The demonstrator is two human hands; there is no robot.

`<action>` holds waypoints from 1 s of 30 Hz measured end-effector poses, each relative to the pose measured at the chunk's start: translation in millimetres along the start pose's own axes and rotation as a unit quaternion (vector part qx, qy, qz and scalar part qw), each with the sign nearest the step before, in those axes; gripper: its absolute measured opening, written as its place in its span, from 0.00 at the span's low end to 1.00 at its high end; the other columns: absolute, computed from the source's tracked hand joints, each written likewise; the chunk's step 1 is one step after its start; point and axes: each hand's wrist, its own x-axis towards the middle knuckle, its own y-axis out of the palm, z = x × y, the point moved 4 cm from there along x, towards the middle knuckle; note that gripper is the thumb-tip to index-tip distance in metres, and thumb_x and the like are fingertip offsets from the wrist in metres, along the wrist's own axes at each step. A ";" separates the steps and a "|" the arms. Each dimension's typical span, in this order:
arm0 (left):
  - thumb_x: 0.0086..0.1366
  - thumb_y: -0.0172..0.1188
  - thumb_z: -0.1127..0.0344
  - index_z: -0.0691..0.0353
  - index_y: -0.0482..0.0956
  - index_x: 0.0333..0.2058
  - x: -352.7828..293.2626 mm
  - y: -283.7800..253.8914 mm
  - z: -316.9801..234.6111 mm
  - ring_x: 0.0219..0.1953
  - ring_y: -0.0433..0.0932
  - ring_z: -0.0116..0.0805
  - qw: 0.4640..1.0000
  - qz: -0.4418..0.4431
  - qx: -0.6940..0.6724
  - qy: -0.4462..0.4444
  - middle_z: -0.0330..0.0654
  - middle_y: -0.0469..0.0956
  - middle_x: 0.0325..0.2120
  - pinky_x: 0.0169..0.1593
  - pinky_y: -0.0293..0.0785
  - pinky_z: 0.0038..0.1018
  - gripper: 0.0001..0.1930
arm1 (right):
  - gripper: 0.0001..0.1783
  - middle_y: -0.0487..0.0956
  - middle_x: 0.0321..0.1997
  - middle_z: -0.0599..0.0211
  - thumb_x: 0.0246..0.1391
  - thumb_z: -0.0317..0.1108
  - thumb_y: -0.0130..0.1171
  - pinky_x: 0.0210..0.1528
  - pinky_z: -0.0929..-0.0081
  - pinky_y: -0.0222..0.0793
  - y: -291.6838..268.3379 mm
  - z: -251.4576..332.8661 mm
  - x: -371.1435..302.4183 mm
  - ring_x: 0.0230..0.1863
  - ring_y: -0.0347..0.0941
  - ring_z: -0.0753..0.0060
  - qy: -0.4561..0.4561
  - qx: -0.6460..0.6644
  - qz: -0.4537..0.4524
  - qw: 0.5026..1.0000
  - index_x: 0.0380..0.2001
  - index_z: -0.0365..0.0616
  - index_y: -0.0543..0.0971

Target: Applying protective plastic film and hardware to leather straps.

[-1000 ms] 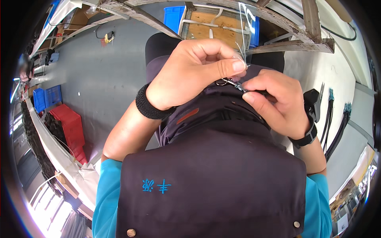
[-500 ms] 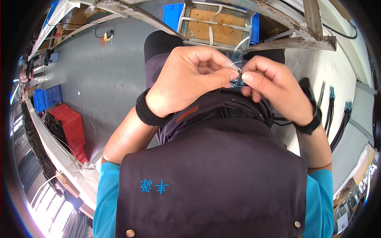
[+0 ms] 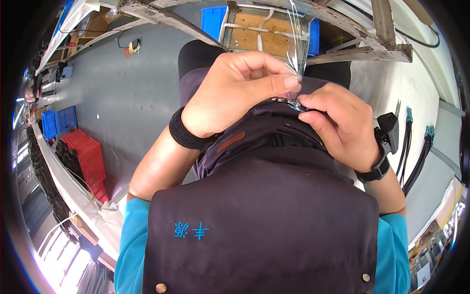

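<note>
My left hand [image 3: 242, 90] is closed, thumb against forefinger, on a thin clear-and-white strip [image 3: 294, 44] that runs up and away over the wooden frame. Whether the strip is thread, film or wire I cannot make out. Just below and to the right, my right hand [image 3: 340, 115] pinches a small bundle of wire ends [image 3: 295, 104] with blue and shiny metallic bits. Fingers cover most of that bundle. Both hands are close together above my lap, in front of the dark apron [image 3: 264, 210].
A worn frame [image 3: 352, 29] crosses beyond my hands, with a wood-bottomed tray [image 3: 264, 36] and blue bins [image 3: 213, 22] behind. Black cables with blue wire ends [image 3: 429, 132] lie on the white surface at right. Red crates [image 3: 85, 157] stand on the floor at left.
My right hand has shifted slightly down and turned at the wrist, drawing apart from the left. The pale strip now stretches up from my left fingers, and more metallic wire ends show.
</note>
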 end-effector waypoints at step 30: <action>0.62 0.57 0.75 0.68 0.77 0.36 -6.1 3.8 -5.8 0.36 0.79 0.31 0.999 -0.001 -0.016 0.032 0.45 0.79 0.32 0.42 0.76 0.26 0.05 | 0.08 0.68 0.17 0.66 0.52 0.30 0.59 0.21 0.76 0.59 0.9 -8.4 1.8 0.18 0.63 0.72 0.129 0.107 0.039 0.985 0.24 0.40 0.73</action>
